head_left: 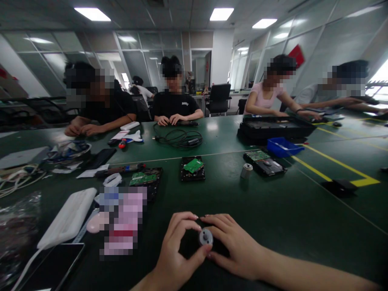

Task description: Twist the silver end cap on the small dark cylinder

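Observation:
My left hand curves round a small silver electric motor, its thumb and forefinger on the round body. From the other side my right hand closes on the same motor with its thumb and fingers. The motor's round end, with a dark hub in the middle, faces up toward me. Beyond my hands another silver motor stands upright on the green table. A black hard drive with a loose green circuit board on it lies farther off.
At left lie a white power strip, a phone, a pink packet and an electric screwdriver. A second hard drive, a blue tray and a black bin are at right. Several people sit across the table.

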Available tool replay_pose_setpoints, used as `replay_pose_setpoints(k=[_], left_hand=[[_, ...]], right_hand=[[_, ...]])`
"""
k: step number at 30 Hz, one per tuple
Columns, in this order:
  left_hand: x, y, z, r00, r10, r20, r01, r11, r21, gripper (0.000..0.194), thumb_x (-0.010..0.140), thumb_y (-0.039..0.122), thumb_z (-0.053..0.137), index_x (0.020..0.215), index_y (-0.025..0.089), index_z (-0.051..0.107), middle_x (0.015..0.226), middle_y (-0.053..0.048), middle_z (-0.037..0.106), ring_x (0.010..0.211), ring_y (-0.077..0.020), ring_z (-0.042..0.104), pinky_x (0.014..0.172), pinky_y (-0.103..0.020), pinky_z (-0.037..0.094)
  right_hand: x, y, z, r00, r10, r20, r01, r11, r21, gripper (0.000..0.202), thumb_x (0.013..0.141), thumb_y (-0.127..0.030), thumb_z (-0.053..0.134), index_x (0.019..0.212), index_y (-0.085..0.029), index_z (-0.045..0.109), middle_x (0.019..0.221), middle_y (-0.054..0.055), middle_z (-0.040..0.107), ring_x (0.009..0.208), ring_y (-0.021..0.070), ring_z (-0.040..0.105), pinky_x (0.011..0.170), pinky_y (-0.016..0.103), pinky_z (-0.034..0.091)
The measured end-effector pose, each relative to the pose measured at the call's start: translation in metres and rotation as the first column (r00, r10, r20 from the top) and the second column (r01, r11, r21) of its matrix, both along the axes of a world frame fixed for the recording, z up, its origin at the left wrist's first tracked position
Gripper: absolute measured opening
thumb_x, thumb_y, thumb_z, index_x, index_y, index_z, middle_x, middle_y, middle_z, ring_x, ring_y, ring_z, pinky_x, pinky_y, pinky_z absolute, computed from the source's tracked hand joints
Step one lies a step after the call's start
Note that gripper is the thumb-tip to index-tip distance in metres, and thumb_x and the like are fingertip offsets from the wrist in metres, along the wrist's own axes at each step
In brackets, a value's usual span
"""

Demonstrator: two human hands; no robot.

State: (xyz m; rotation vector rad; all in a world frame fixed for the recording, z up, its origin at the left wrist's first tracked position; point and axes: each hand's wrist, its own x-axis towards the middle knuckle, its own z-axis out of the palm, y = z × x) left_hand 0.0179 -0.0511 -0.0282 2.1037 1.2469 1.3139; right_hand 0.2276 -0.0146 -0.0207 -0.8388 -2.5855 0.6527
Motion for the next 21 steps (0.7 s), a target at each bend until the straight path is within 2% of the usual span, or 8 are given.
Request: replay_pose_setpoints(k=[3, 7, 17, 21], left_hand=[[-0.0006, 0.0006, -0.0009, 0.996, -0.035, -0.084, 0.035, 0.999, -0.002, 0.031, 0.084, 0.025, 0.066, 0.113, 0.03, 0.058, 0.119, -0.006, 0.05, 0.109, -0.0262, 0.051, 0.085, -0.042, 0.049], [-0.0016, 0.0007, -0.002, 0.992, -0.033, -0.124, 0.034, 0.999, 0.004, 0.027, 0.085, 0.025, 0.065, 0.11, 0.035, 0.062, 0.123, -0.005, 0.048, 0.109, -0.0267, 0.05, 0.083, -0.042, 0.049], [-0.0002, 0.0009, -0.0001, 0.998, -0.013, -0.054, 0.009, 0.998, -0.06, 0.019, 0.085, 0.024, 0.064, 0.101, 0.034, 0.067, 0.118, -0.004, 0.051, 0.105, -0.0259, 0.051, 0.084, -0.043, 0.047], [0.003, 0.0061, 0.0035, 0.998, -0.042, 0.05, 0.049, 0.988, -0.148, 0.011, 0.084, 0.024, 0.066, 0.09, 0.031, 0.071, 0.104, -0.004, 0.058, 0.1, -0.0241, 0.052, 0.083, -0.039, 0.045]], right_hand=[[-0.0003, 0.0, -0.0007, 1.0, 0.002, 0.004, -0.002, 1.0, 0.008, 0.046, 0.086, -0.034, 0.061, 0.129, -0.02, 0.054, 0.141, 0.01, 0.05, 0.128, 0.0261, 0.044, 0.108, 0.044, 0.033], [-0.0007, 0.0003, -0.001, 1.0, 0.0, -0.001, 0.0, 1.0, 0.007, 0.046, 0.086, -0.034, 0.06, 0.129, -0.019, 0.054, 0.141, 0.01, 0.05, 0.129, 0.0266, 0.044, 0.107, 0.044, 0.034], [-0.0008, -0.0013, 0.0009, 1.0, -0.009, -0.019, 0.009, 1.0, -0.007, 0.044, 0.086, -0.035, 0.062, 0.128, -0.022, 0.055, 0.138, 0.009, 0.053, 0.129, 0.0253, 0.045, 0.107, 0.043, 0.034], [-0.0014, -0.0016, 0.0026, 1.0, -0.016, -0.012, 0.016, 1.0, -0.011, 0.042, 0.086, -0.036, 0.063, 0.126, -0.022, 0.057, 0.138, 0.009, 0.053, 0.129, 0.0248, 0.045, 0.108, 0.043, 0.034]])
